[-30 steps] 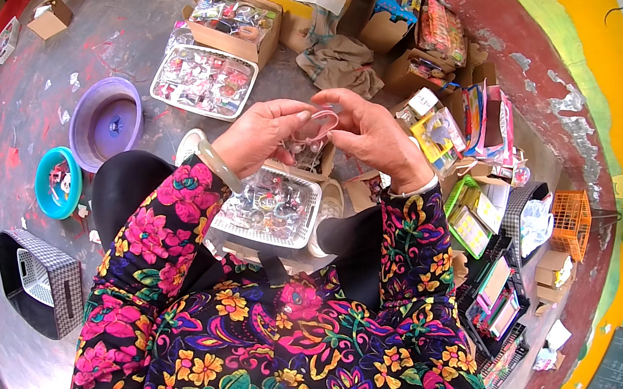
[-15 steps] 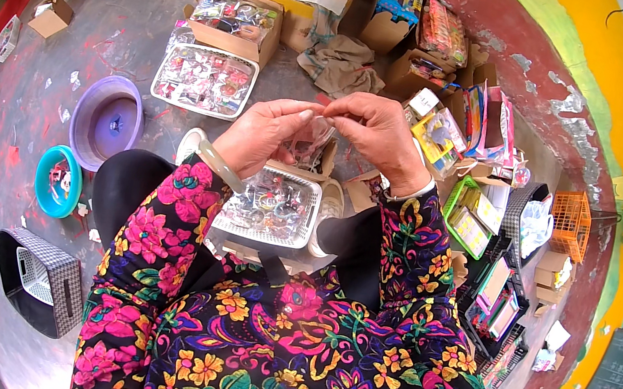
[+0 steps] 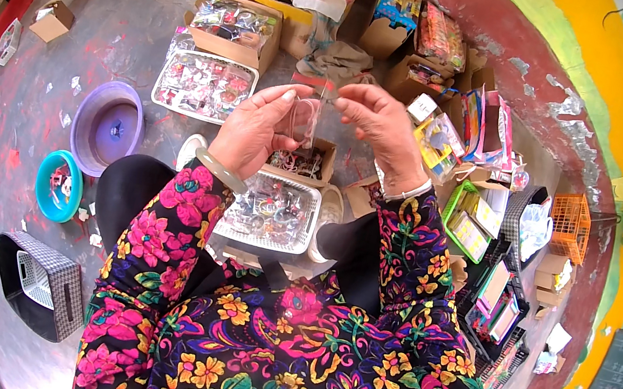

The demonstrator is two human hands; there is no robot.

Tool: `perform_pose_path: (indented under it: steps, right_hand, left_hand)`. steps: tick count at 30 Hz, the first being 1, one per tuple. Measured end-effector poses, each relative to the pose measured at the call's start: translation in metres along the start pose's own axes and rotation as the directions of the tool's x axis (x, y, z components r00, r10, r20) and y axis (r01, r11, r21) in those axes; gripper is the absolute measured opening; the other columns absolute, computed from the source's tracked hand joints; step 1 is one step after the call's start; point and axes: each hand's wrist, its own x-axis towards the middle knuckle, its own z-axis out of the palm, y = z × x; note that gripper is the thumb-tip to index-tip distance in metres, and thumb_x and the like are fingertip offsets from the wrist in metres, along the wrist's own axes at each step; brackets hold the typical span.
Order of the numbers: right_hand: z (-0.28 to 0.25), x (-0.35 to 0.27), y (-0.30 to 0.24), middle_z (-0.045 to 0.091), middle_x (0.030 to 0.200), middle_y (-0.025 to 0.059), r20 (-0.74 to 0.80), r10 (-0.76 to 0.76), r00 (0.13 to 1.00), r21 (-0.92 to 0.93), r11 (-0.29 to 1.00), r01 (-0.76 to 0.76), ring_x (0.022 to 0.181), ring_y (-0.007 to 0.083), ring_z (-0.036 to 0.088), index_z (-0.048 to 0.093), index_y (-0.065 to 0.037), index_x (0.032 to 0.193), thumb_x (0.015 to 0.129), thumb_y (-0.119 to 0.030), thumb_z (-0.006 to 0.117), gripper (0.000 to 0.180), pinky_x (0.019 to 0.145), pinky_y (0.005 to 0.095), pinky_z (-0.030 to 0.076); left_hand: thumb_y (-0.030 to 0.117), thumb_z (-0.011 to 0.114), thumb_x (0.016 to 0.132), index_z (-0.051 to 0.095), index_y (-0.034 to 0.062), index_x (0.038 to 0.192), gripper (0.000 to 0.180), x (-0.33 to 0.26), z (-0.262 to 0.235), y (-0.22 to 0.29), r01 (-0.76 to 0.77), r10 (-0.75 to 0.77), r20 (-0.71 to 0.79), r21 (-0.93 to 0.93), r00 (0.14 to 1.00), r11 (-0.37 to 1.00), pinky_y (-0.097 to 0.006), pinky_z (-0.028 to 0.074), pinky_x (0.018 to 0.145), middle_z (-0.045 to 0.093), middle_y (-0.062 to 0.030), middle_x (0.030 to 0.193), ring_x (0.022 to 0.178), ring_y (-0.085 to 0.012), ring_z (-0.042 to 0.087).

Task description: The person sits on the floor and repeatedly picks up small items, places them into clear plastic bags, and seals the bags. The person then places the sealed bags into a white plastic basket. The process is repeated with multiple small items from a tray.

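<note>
Holding both forearms up and bent inward over the lap, the person brings the two hands close together above a small white plastic basket (image 3: 273,210). The sleeves are a soft fabric printed with bright pink, yellow and green flowers on dark ground, and a pale smooth bangle (image 3: 220,170) rings the left wrist. The left hand (image 3: 251,132) is raised with the palm turned inward, its fingers curled and pinched on the left edge of a small clear plastic bag (image 3: 304,118). The right hand (image 3: 378,123) is arched over from the other side, thumb and forefinger closed on the bag's top right corner, the other fingers loosely bent. The bag is thin, glossy and see-through, hanging between the two hands just above a small open cardboard box (image 3: 305,162) of trinkets.

The white basket below has a slotted lattice wall and is filled with shiny little packets. On the grey concrete floor (image 3: 106,33), stained with red and pale paint, stands a larger white tray (image 3: 201,85) of similar packets toward the far edge, with a cardboard box (image 3: 233,26) behind it. A round purple basin (image 3: 107,127) and a smaller teal bowl (image 3: 59,185) lie to the left, and a grey checked bin (image 3: 41,284) sits near the left corner.
</note>
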Motion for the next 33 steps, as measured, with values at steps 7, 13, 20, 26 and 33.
perform_pose_path:
  steps: [7, 13, 20, 26, 33]
  right_hand:
    - [0.014, 0.001, 0.009, 0.061, 0.08, -0.0026, 0.082, -0.012, 0.997, 0.033, 0.999, 0.009, 0.072, 0.0041, 0.05, 0.064, -0.003, 0.09, 0.08, -0.018, 0.066, 0.018, 0.061, 0.0181, 0.038]
    - [0.021, -0.002, 0.006, 0.061, 0.079, -0.0024, -0.008, -0.054, 0.999, 0.113, 0.992, 0.055, 0.073, 0.0049, 0.051, 0.064, 0.0, 0.089, 0.082, -0.014, 0.062, 0.015, 0.064, 0.019, 0.04]
    - [0.018, 0.001, 0.015, 0.06, 0.076, -0.0022, 0.001, -0.116, 0.993, -0.05, 0.992, 0.116, 0.065, 0.0034, 0.049, 0.064, -0.003, 0.091, 0.081, -0.017, 0.063, 0.017, 0.055, 0.0175, 0.036]
    - [0.02, 0.003, 0.017, 0.058, 0.074, -0.0012, -0.022, -0.104, 0.994, 0.073, 0.992, 0.106, 0.064, 0.0042, 0.05, 0.062, -0.001, 0.085, 0.084, -0.012, 0.058, 0.012, 0.054, 0.0185, 0.041]
    - [0.02, 0.005, 0.021, 0.06, 0.078, 0.0027, 0.013, -0.12, 0.993, 0.075, 0.99, 0.119, 0.069, 0.0076, 0.057, 0.059, 0.0, 0.088, 0.086, -0.009, 0.054, 0.011, 0.054, 0.02, 0.048]
  left_hand:
    - [0.02, 0.045, 0.093, 0.048, 0.0046, 0.118, 0.03, 0.003, 0.002, -0.005, -0.016, 0.018, 0.029, -0.06, 0.999, 0.998, -0.021, 0.049, 0.064, 0.059, -0.0038, 0.105, 0.09, -0.0138, 0.059]
    - [0.02, 0.045, 0.093, 0.047, 0.0038, 0.12, 0.031, 0.003, 0.002, -0.005, -0.037, 0.039, 0.02, -0.099, 0.999, 0.994, -0.023, 0.051, 0.069, 0.058, -0.0063, 0.107, 0.094, -0.0159, 0.059]
    - [0.02, 0.043, 0.094, 0.048, 0.0038, 0.118, 0.029, 0.004, 0.003, -0.005, -0.06, 0.061, -0.002, -0.106, 0.998, 0.993, -0.023, 0.051, 0.071, 0.059, -0.0091, 0.108, 0.095, -0.0154, 0.059]
    - [0.021, 0.043, 0.094, 0.048, 0.0048, 0.119, 0.03, 0.002, -0.001, -0.005, -0.067, 0.068, 0.004, -0.12, 0.998, 0.991, -0.023, 0.051, 0.072, 0.059, -0.0085, 0.109, 0.091, -0.0119, 0.059]
    - [0.016, 0.051, 0.09, 0.049, 0.0032, 0.117, 0.03, 0.002, 0.004, -0.003, -0.074, 0.066, -0.055, -0.165, 0.996, 0.984, -0.018, 0.05, 0.065, 0.06, -0.0082, 0.104, 0.088, -0.0105, 0.059]
